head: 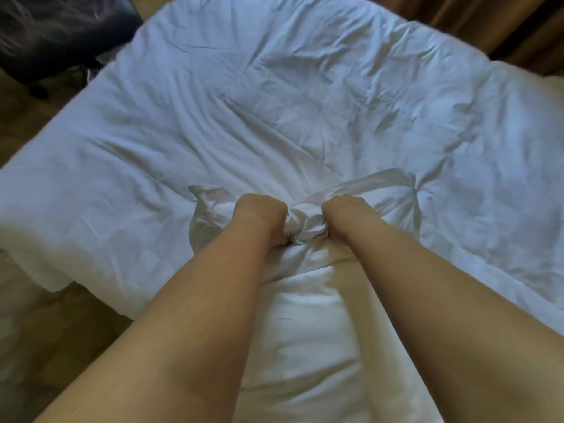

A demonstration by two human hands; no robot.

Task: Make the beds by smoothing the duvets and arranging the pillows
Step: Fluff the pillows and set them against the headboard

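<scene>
A white, wrinkled duvet covers the bed and fills most of the view. A white pillow lies between my forearms, reaching from the bottom edge up to my fists. Its pillowcase end is bunched into a tight knot of cloth. My left hand is clenched on the left side of that bunch. On the bunch's right side my right hand is clenched too. Loose flaps of the case spread out to either side of my hands.
A dark chair stands at the upper left beside the bed. Brown curtains hang at the upper right. Wooden floor shows along the bed's left edge and corner.
</scene>
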